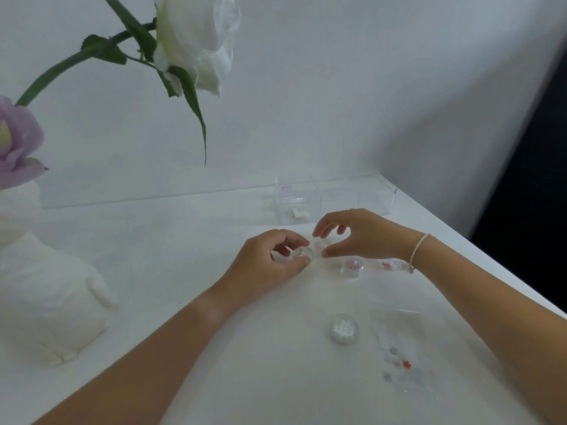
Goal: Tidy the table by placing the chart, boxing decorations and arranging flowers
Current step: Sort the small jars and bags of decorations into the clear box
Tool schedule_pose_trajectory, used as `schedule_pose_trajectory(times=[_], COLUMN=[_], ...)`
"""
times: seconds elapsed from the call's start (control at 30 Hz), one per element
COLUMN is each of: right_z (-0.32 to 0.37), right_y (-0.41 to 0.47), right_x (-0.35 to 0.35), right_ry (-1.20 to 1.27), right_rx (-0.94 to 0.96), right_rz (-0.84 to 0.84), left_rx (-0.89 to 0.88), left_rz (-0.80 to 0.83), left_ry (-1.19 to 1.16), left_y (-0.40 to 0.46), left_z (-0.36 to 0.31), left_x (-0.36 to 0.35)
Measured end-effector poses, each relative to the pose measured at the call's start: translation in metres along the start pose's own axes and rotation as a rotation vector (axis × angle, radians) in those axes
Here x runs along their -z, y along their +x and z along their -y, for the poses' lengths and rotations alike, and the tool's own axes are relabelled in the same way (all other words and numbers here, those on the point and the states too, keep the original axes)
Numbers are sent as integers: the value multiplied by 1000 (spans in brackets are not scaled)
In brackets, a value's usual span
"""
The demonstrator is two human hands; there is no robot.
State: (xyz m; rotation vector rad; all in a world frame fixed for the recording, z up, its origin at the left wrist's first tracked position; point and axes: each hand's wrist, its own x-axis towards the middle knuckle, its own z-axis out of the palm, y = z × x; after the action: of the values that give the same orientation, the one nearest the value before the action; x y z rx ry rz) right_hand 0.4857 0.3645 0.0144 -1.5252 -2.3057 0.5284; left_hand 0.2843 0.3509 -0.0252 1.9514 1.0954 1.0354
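My left hand (270,265) grips a small clear round jar (303,254) between thumb and fingers on the white table (171,271). My right hand (356,234) hovers just right of it with fingers spread over a tiny pale decoration (321,246), touching nothing that I can see. A second clear jar with pink bits (352,266) stands under my right wrist. A glittery jar (344,328) sits nearer me. A clear compartment box (299,199) stands behind the hands, with a small white piece inside. A clear sheet with tiny coloured stickers (399,360) lies at the right.
A white rose (196,41) on a green stem leans over the table from the left, beside a purple flower (15,142). A white plush figure (46,289) fills the left side. The table's right edge runs diagonally, with dark space beyond.
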Motion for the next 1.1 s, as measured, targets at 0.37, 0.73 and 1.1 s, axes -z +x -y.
schedule_pose_trajectory(times=[0.37, 0.73, 1.1], right_z=[-11, -16, -16], right_y=[6, 4, -7], right_x=[-7, -7, 5], right_ry=[-112, -101, -34], right_rx=[30, 1, -12], right_rz=[-63, -120, -198], left_rx=[23, 14, 6], left_rz=[-54, -50, -65], left_ry=[-45, -47, 0], left_y=[2, 2, 5], left_z=[2, 2, -1], left_x=[1, 0, -4])
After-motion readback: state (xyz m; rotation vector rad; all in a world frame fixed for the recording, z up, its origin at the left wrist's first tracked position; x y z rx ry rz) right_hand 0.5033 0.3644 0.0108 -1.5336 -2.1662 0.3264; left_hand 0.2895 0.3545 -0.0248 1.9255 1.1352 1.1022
